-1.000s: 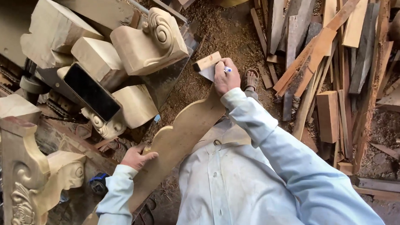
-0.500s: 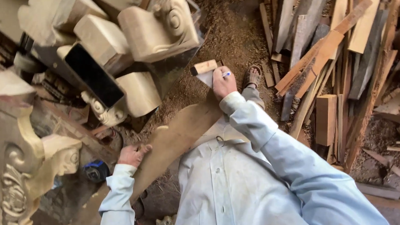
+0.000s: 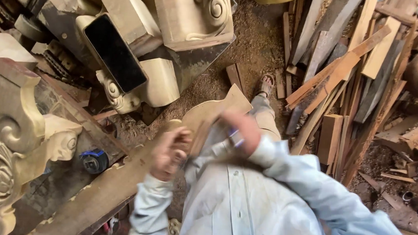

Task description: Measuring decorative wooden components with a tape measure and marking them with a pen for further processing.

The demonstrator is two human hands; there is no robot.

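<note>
I see my left hand (image 3: 169,153) and right hand (image 3: 239,130) blurred above the long curved wooden board (image 3: 128,180); a small wood block (image 3: 201,136) shows between them, but I cannot tell who grips it. The board's profile looks cut, its faces plain, unlike the carved scroll pieces (image 3: 196,20).

Open passage: sawdust-covered floor (image 3: 257,51) ahead. Left: pale carved scroll-ended wooden blocks (image 3: 194,18). Right: heap of loose brown timber offcuts (image 3: 351,75). Below: long curved-edge wooden board (image 3: 127,176) spanning the lap.
</note>
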